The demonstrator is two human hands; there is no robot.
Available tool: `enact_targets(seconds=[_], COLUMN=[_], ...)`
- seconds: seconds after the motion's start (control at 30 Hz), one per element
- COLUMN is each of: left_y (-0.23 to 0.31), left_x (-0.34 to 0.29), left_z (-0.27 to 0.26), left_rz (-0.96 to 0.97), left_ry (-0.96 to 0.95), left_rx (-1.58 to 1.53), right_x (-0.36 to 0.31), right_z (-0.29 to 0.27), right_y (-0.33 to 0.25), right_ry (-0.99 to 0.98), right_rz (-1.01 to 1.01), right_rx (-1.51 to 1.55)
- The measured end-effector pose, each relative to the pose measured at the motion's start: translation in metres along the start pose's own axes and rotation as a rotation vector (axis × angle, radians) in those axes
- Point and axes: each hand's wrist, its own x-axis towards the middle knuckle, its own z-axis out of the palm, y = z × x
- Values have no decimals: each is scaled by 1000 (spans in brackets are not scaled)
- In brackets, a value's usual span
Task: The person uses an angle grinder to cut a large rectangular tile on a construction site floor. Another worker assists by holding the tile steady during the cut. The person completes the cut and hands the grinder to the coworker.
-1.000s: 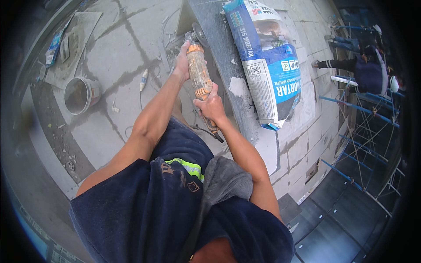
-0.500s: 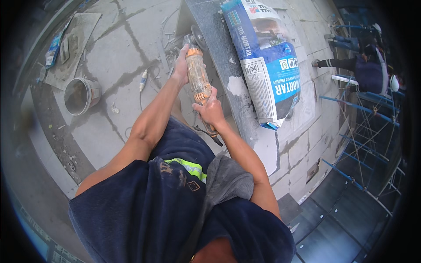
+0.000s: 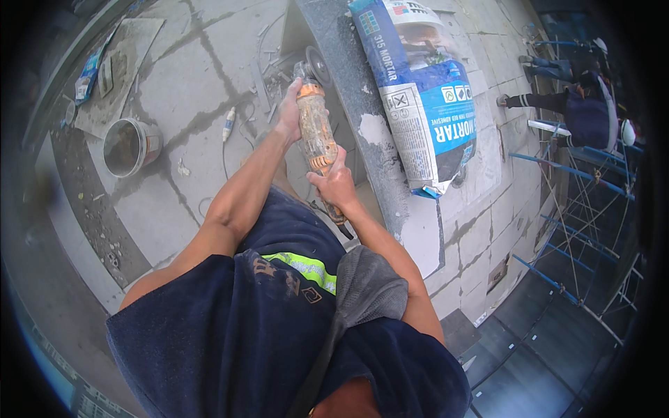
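Observation:
A dusty orange angle grinder [image 3: 318,136] is held lengthwise in both hands. My left hand [image 3: 290,115] wraps round its front body, just behind the metal head. My right hand [image 3: 334,184] grips the rear handle, from which a black cord runs out. The round disc [image 3: 317,65] stands at the left edge of a grey slab [image 3: 380,167]; whether it touches the slab I cannot tell. On that slab lies a blue and white mortar bag [image 3: 424,132], to the right of the grinder.
At left stand a dirty bucket [image 3: 124,148] and a mortar-smeared board [image 3: 132,63] beside a small blue bag [image 3: 88,76]. A cable connector [image 3: 228,124] lies on the paved floor. Far right, people [image 3: 589,104] are near blue scaffolding [image 3: 571,167].
The grinder and both hands have shifted very slightly toward me along the slab's edge. My grip is the same, and the view has tilted a little.

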Motion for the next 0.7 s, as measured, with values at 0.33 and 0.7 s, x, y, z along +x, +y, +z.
enact_targets(seconds=[0.33, 0.7], left_y=[4, 38], left_x=[5, 44], left_z=[-1, -3], left_rz=[13, 34], left_ry=[-14, -8], left_rx=[7, 32], right_x=[7, 49], right_z=[2, -1], right_y=[1, -34], right_ry=[52, 58], right_rz=[-62, -63], right_rx=[-101, -106])
